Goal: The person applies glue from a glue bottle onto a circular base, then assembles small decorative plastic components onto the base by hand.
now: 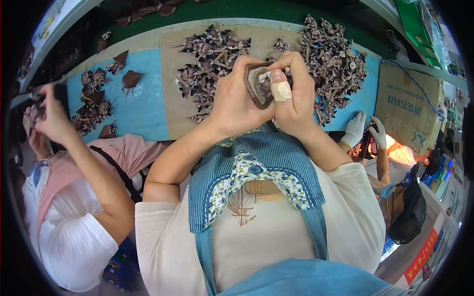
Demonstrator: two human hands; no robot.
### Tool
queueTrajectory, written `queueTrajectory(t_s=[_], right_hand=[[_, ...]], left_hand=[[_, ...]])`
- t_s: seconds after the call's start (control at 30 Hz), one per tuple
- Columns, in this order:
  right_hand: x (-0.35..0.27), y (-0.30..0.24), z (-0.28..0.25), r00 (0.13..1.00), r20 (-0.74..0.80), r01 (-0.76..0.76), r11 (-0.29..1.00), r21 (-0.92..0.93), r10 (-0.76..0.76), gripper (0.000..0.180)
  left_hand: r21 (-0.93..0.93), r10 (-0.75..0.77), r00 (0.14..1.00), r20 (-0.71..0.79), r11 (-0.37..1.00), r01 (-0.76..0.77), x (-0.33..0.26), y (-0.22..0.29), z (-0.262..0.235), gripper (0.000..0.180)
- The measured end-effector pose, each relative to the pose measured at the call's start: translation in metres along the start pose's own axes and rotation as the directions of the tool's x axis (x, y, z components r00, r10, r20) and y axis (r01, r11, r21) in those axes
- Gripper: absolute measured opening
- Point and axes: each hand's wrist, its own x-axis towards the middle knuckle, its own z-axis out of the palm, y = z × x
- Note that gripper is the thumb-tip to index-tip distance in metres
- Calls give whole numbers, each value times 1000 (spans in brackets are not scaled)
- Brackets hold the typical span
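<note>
Both my hands are raised together over the front of the table, around a brown, angular, hollow piece (254, 96) with a beige inside. My left hand (231, 101) is wrapped round its left side and underside. Fingers of my right hand (299, 101) are closed at its right edge, pinching a small silvery-grey part (265, 81) against the beige inside. A strip of pale tape (281, 92) covers part of the right thumb. How far the grey part is seated cannot be made out. Behind my hands lies a heap of small brown and pinkish parts (210, 61).
A larger heap (333, 74) of similar parts lies to the right. Loose brown pieces (131, 79) sit on the blue mat (145, 93) at left. A cardboard box (407, 106) stands at right. Co-workers sit on both sides, one wearing white gloves (355, 129).
</note>
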Motion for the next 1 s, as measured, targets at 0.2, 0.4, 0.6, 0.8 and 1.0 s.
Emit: queueTrajectory(t_s=[0.2, 0.4, 0.6, 0.8, 1.0], right_hand=[[-3, 7, 8, 993, -68, -96, 995, -20, 94, 10], [11, 10, -14, 983, 166, -70, 997, -35, 75, 9], [36, -12, -34, 826, 559, 68, 997, 34, -76, 17], [19, -6, -10, 885, 431, -264, 952, 152, 176, 22], [1, -4, 2, 889, 235, -453, 680, 577, 393, 36]], left_hand=[[149, 43, 990, -135, 989, -23, -3, -10, 14, 59], [-155, -133, 937, 322, 969, 191, 5, -11, -12, 57], [-398, -149, 788, 598, 798, 453, 8, -10, -30, 72], [50, -78, 939, 335, 997, 65, 6, 10, -27, 71], [63, 100, 985, 140, 992, -109, 0, -8, -10, 60]])
